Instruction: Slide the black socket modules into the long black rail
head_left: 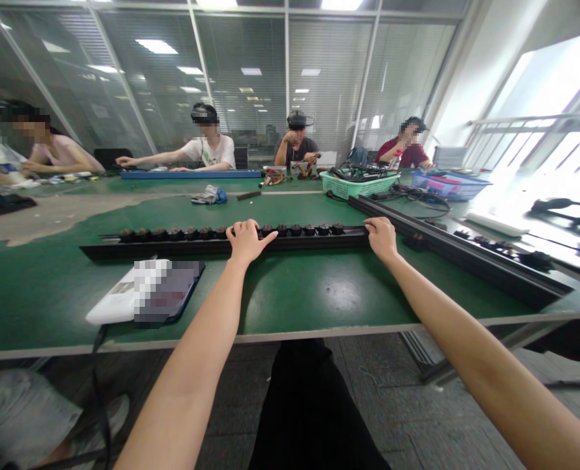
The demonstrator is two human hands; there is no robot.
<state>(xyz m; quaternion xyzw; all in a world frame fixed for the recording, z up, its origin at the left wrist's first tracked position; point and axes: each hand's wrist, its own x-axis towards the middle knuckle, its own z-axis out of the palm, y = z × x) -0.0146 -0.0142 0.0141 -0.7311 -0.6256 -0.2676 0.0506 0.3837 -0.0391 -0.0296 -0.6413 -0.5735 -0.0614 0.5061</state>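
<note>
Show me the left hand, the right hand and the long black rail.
Left hand [247,240]: head view, back of the hand.
Right hand [381,237]: head view, back of the hand.
Black rail [172,247]: head view, its long front face.

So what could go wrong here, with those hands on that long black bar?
The left hand rests against the row of small dark parts on the bar, so it might knock some loose. The right hand sits near a second black rail, which the bar could bump if shifted.
</note>
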